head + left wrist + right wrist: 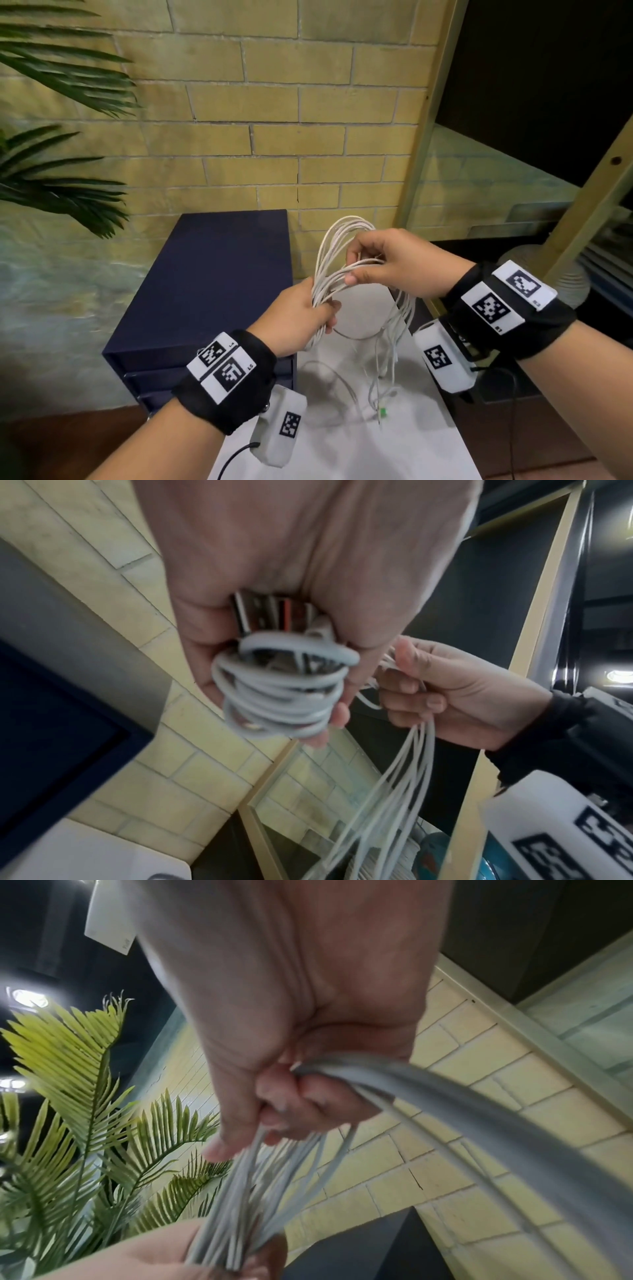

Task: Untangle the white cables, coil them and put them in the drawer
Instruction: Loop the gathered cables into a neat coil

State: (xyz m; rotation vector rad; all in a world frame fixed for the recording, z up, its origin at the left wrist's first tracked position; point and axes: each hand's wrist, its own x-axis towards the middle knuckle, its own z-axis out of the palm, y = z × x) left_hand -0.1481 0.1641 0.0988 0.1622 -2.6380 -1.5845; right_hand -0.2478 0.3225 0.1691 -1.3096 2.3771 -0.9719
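Observation:
Several white cables (329, 260) form a loose coil held up between both hands above the white table (424, 445). My left hand (308, 313) grips the coil's lower left side, fingers curled round the gathered strands (281, 693); USB plugs (270, 615) show inside its fist. My right hand (373, 260) pinches and holds the upper right strands (342, 1069). Loose cable ends (390, 359) hang from the coil down to the table, one with a green tip (382, 412). The dark blue drawer unit (212, 281) stands to the left, its drawers shut.
A yellow brick wall (274, 120) is behind. Palm fronds (51, 178) reach in from the left. A wooden frame post (428, 113) and dark shelving (548, 85) are on the right. A black wire (236, 455) lies at the table's near edge.

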